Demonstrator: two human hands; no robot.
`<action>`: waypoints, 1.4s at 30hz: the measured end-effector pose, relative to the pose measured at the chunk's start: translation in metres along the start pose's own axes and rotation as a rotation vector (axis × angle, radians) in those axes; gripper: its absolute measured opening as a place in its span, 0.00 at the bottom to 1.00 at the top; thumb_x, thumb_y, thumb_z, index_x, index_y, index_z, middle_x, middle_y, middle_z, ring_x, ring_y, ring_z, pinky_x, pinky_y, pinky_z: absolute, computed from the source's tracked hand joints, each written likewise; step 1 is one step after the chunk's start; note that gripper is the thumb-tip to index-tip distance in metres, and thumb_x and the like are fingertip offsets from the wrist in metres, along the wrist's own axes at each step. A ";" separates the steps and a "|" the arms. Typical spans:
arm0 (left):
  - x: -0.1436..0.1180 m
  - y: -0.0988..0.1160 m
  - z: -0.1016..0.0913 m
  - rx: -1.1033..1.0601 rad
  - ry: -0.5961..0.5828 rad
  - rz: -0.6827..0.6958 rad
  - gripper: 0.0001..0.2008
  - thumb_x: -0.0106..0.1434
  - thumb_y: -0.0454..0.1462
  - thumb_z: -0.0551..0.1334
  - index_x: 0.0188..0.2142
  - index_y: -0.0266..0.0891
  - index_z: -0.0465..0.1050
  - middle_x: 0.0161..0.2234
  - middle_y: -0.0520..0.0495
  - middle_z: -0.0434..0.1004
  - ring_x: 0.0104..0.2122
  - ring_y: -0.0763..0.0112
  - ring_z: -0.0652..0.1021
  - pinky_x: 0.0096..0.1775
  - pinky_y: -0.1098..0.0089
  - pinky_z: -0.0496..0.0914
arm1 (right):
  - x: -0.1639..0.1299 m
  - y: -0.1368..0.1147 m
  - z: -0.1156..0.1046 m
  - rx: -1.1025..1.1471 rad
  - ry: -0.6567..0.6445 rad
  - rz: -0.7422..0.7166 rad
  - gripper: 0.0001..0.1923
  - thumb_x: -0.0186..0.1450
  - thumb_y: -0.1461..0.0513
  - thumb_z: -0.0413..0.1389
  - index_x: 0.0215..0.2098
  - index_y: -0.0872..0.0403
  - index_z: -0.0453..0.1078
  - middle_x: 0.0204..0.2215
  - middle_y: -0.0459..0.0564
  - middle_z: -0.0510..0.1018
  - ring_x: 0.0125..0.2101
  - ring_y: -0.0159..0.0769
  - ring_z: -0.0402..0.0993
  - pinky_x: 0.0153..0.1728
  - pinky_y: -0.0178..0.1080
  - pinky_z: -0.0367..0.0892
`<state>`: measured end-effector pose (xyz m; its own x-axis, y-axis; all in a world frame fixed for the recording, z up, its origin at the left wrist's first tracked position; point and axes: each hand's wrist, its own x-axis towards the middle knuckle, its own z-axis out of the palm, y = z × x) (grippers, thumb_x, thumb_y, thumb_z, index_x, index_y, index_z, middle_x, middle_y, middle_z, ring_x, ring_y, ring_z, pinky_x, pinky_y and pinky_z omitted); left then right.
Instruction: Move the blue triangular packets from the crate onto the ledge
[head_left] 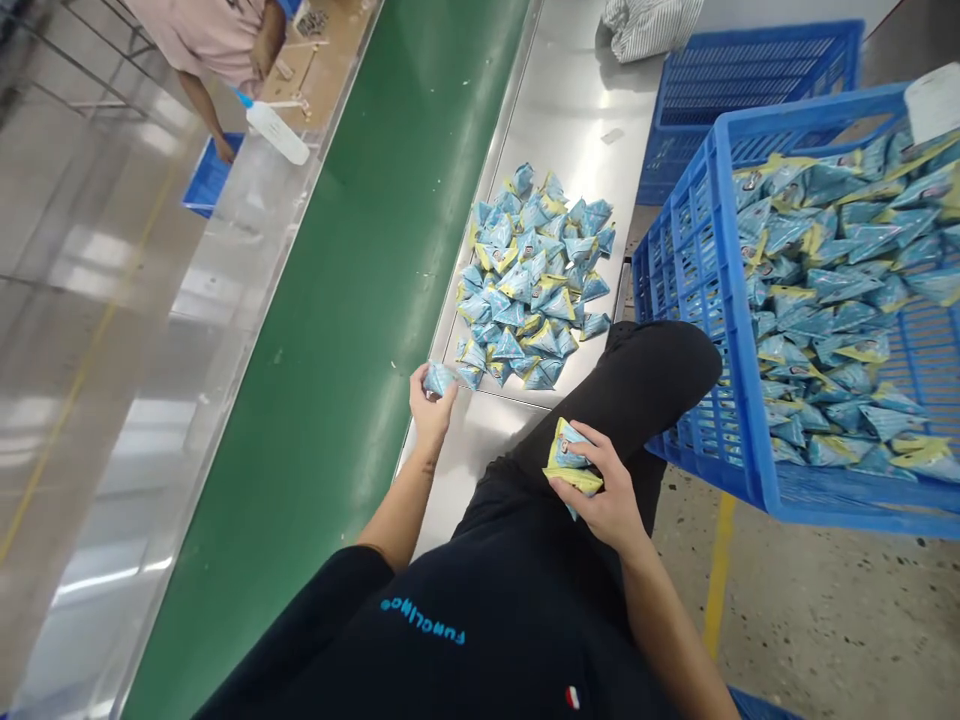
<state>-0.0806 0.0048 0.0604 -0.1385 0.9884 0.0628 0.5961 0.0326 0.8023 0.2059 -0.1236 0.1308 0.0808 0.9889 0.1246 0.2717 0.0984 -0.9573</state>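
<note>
Head view: at center frame I see the left hand (431, 415) pinching a blue packet (439, 378), the right hand (613, 498) gripping a yellow-edged packet (573, 452), below a packet pile (529, 280).

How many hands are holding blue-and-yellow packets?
2: the person's left hand, near the packet pile, and right hand, over the black trousers. No others visible.

From where I stand, the left arm (401, 500) extends forward, the left hand (433, 398) set in a pinch. The right forearm (667, 610) angles inward; the right hand (606, 490) is curled in a grip.
</note>
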 end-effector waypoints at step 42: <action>-0.001 0.005 0.007 0.130 -0.171 0.243 0.18 0.58 0.47 0.74 0.44 0.43 0.78 0.44 0.41 0.82 0.45 0.55 0.82 0.50 0.55 0.78 | 0.001 -0.002 0.004 0.153 -0.215 0.043 0.35 0.70 0.62 0.64 0.72 0.37 0.62 0.70 0.59 0.64 0.38 0.38 0.84 0.45 0.49 0.83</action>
<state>-0.0716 0.0053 0.0603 0.1481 0.9799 0.1337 0.6929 -0.1993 0.6930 0.2013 -0.1222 0.1321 -0.1209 0.9918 0.0404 0.1229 0.0553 -0.9909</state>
